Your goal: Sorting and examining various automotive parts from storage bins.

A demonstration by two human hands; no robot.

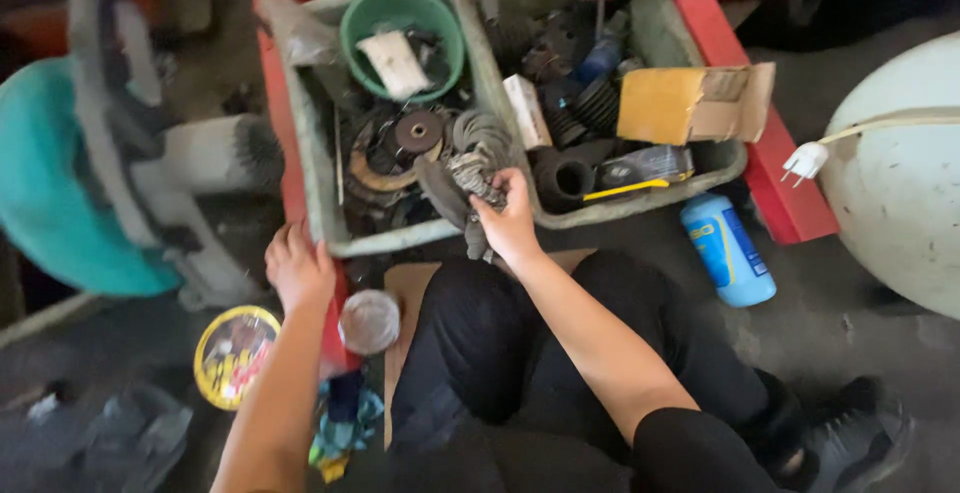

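Two grey trays side by side on a red frame (790,203), contents catalogued left to right.

Far left: teal rounded body (60,193) with grey ribbed part, smooth plastic; blurred.

Floor, lower left: yellow round tin (233,353), shallow, holding small mixed pieces. Beside it, clear round lid or jar top (369,321).

Left hand (298,268): fingers loosely spread, resting against near corner of left tray (310,153), seemingly to brace it; nothing held.

Left tray: green plastic bowl (400,38) with white scrap inside; dark abrasive discs (415,133), flat, gritty, stacked loose.

Right hand (508,218): fingers pinched around a grey metal bundle (472,175), rough and chain-like, lifted at the divide between trays, just above their rims. Exact kind not discernible.

Right tray (640,208): black rubber bellows boots (580,103), ribbed; white oblong block (527,111); torn cardboard box (690,103); yellow-handled tool (625,190), laid along near wall.

Floor, right: blue plastic bottle (727,250) lying on its side. White plug (805,161) on cord, draped over pale rounded tank (900,173).
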